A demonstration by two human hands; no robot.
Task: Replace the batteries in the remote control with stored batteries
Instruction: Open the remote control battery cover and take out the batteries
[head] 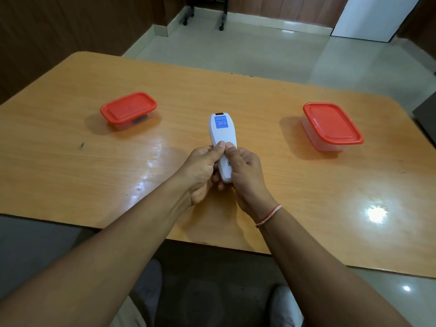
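Remote (222, 133) was held back-up just above mid-bench (70, 166), left hand (200, 171) & right hand (243, 173) both clamped on its near end w/ thumbs meeting on the back, prob. to slide off the battery cover; two red-lidded boxes (128, 109) (331, 125) sat shut either side.

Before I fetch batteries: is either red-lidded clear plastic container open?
No, the left container and right container both have their red lids seated on top.
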